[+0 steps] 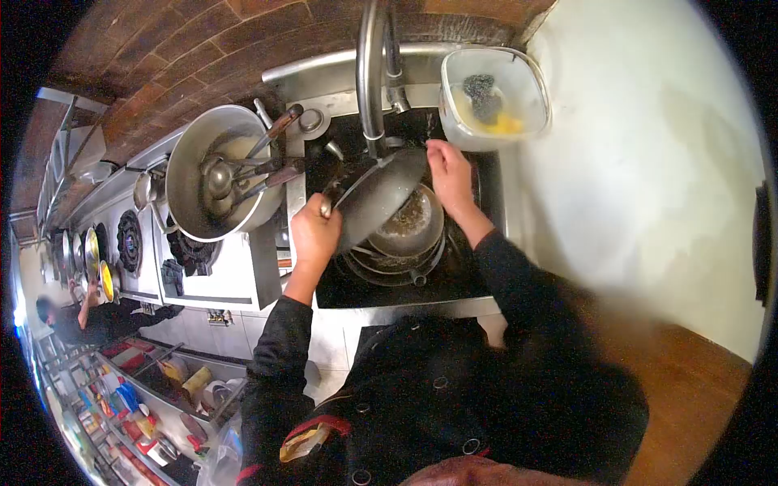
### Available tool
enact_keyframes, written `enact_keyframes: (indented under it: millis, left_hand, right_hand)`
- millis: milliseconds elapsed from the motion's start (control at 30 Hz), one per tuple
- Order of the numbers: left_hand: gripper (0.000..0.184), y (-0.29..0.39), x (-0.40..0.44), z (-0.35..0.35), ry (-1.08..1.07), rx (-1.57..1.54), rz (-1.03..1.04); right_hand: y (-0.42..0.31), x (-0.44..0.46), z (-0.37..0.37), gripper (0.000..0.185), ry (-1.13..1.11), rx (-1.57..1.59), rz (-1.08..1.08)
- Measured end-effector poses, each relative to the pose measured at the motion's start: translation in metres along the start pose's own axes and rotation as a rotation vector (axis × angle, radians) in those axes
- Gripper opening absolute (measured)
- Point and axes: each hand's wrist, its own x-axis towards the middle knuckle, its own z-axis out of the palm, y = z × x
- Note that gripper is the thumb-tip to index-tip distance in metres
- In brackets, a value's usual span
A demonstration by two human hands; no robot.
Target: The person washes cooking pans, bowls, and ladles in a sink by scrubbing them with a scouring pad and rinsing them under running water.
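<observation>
A dark round pan (377,198) is held tilted under the steel faucet (370,81), above the sink (332,283). Wrapped round the handle at its left side is my left hand (316,231). At the pan's upper right edge, my right hand (450,174) has its fingers closed on the rim. Below the raised pan, a wet metal pan (409,227) sits on other cookware in the sink. Part of it is hidden behind the pan I hold.
A large pot (186,174) with several ladles stands left of the sink. A plastic tub (527,97) with a dark scrubber is at the back right. Burners (130,240) and another person (77,320) are farther left, near crowded shelves.
</observation>
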Motion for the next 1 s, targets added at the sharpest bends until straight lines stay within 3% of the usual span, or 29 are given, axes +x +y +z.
enact_keyframes:
  millis: [33, 100, 133, 200, 233, 267, 300, 333, 367, 400, 467, 500, 567, 633, 667, 733, 767, 833, 867, 900, 933, 1000]
  left_hand:
    - [0.021, 0.002, 0.001, -0.005, 0.014, -0.058, -0.179]
    - [0.029, -0.012, 0.004, -0.007, 0.012, -0.064, -0.233]
    - [0.034, -0.024, 0.004, -0.002, 0.037, -0.250, -0.372]
    - [0.050, -0.025, 0.001, -0.006, 0.068, -0.753, -0.618]
    - [0.050, -0.025, -0.003, -0.005, 0.066, -0.745, -0.622]
    - [0.049, -0.027, -0.007, -0.004, 0.075, -0.833, -0.779]
    - [0.048, -0.028, -0.010, -0.002, 0.085, -0.919, -0.936]
    - [0.048, -0.029, -0.015, 0.004, 0.063, -0.950, -0.893]
    - [0.046, -0.030, -0.017, 0.006, 0.041, -1.023, -0.907]
    - [0.046, -0.030, -0.018, 0.008, 0.058, -1.047, -0.897]
    - [0.045, -0.036, -0.023, 0.004, 0.083, -1.086, -0.890]
    - [0.045, -0.041, -0.027, -0.004, 0.050, -1.110, -0.877]
    - [0.044, -0.046, -0.031, -0.015, 0.024, -1.133, -0.872]
    - [0.043, -0.041, -0.034, -0.017, -0.009, -1.050, -0.848]
    - [0.044, -0.042, -0.035, -0.009, -0.025, -1.051, -0.794]
    - [0.044, -0.049, -0.036, 0.016, -0.028, -0.982, -0.745]
    - [0.044, -0.050, -0.036, 0.022, -0.023, -0.912, -0.698]
    - [0.047, -0.041, -0.035, 0.015, -0.030, -0.888, -0.686]
    - [0.047, -0.035, -0.037, 0.011, -0.030, -0.798, -0.556]
    - [0.048, -0.035, -0.041, 0.003, -0.010, -0.689, -0.437]
    - [0.045, -0.036, -0.047, 0.001, -0.038, -0.594, -0.304]
    - [0.040, -0.013, -0.061, -0.024, -0.073, -0.401, -0.176]
  right_hand:
    - [0.004, -0.007, 0.012, 0.014, 0.061, -0.037, -0.126]
    - [0.027, -0.016, 0.049, 0.015, -0.200, 0.219, 0.141]
    - [0.044, -0.008, 0.070, 0.014, -0.399, 0.362, 0.314]
    - [0.068, 0.023, 0.113, 0.013, -0.407, 0.528, 0.392]
    - [0.071, 0.027, 0.131, 0.013, -0.408, 0.691, 0.472]
    - [0.064, 0.020, 0.146, 0.013, -0.408, 0.695, 0.479]
    - [0.049, 0.011, 0.160, 0.016, -0.503, 1.020, 0.467]
    - [0.039, 0.000, 0.172, 0.019, -0.592, 1.344, 0.442]
    - [0.031, -0.016, 0.179, 0.026, -0.895, 1.359, 0.594]
    - [0.031, -0.052, 0.183, 0.024, -0.994, 1.502, 0.766]
    - [0.039, -0.099, 0.138, 0.023, -1.461, 1.188, 0.860]
    - [0.059, -0.088, 0.121, 0.023, -1.467, 1.177, 0.861]
    - [0.130, -0.048, 0.114, 0.028, -1.163, 0.623, 1.035]
    - [0.121, -0.021, 0.112, 0.032, -0.912, 0.404, 0.897]
    - [0.087, -0.005, 0.114, 0.033, -0.829, 0.443, 0.693]
    - [0.073, 0.003, 0.154, 0.033, -0.861, 0.606, 0.540]
    - [0.071, -0.007, 0.170, 0.032, -0.897, 0.769, 0.583]
    - [0.092, -0.082, 0.193, 0.031, -1.054, 1.076, 0.932]
    - [0.108, -0.114, 0.187, 0.030, -1.160, 1.014, 1.036]
    - [0.090, -0.117, 0.151, 0.023, -1.403, 0.311, 0.558]
    - [0.124, -0.145, 0.125, 0.022, -1.056, 0.451, 0.022]
    - [0.290, -0.164, 0.135, 0.023, -0.860, 0.246, 0.500]
